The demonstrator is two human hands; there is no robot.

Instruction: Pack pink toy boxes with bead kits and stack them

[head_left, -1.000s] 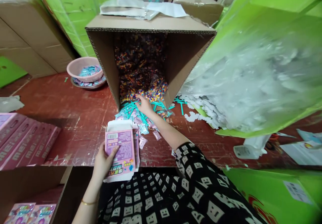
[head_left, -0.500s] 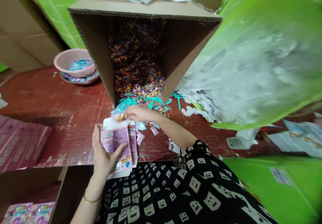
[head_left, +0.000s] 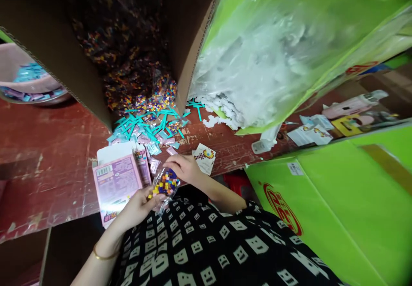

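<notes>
A clear plastic bag of small coloured beads (head_left: 165,185), mostly yellow, orange and purple, is held between both hands close to my body. My left hand (head_left: 140,206) pinches its lower left side, and my right hand (head_left: 185,168) grips its upper right edge. Left of the bag lies a flat pink and lilac box (head_left: 117,181) with a barcode and a raised white flap, partly over another pink box (head_left: 142,164). Small pink sachets (head_left: 154,164) lie just beyond the bag. A printed card (head_left: 205,157) rests beside my right hand.
A large cardboard box (head_left: 189,50) on its side spills bead bags (head_left: 144,101) and turquoise plastic sticks (head_left: 138,125). At left, a pink bowl (head_left: 28,80) holds blue sachets. A green bag (head_left: 257,125) holds white pieces on the right. The red table (head_left: 64,149) ends near my body.
My right hand has come back toward my body with the bead bag. My left hand has left the pink box and now holds the bag too. The view has swung right.
</notes>
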